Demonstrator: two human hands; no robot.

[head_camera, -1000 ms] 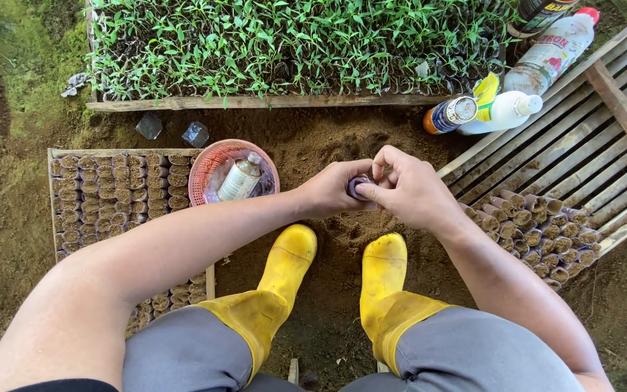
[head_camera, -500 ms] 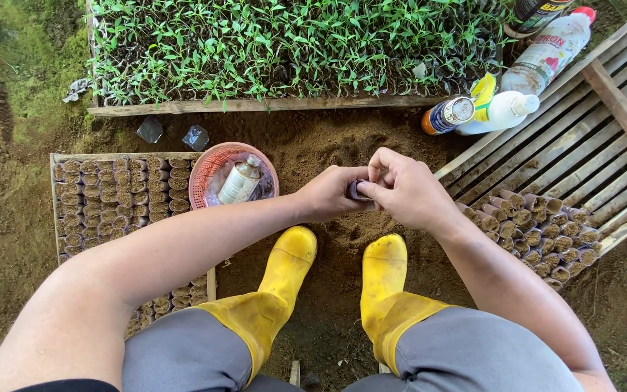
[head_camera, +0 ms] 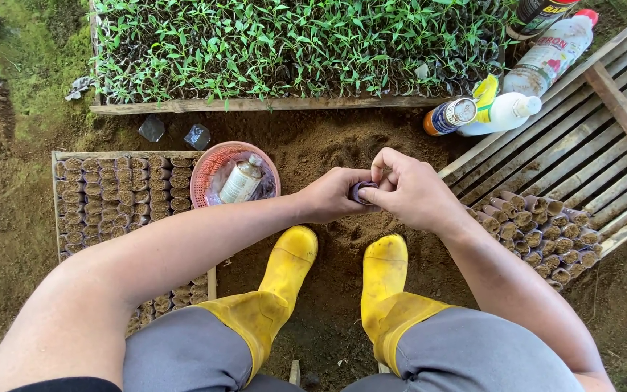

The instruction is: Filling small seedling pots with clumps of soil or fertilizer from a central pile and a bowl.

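Both hands (head_camera: pixel 379 192) around upright pot (head_camera: pixel 362 192)

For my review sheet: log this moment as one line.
left hand: holds small dark pot | right hand: pinches same pot | below: soil

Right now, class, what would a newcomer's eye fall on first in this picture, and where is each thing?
The bright yellow boots stand on the brown soil at bottom centre. Just above them the left hand and right hand meet around a small dark pot. Along the top stretches a wooden tray of green seedlings.
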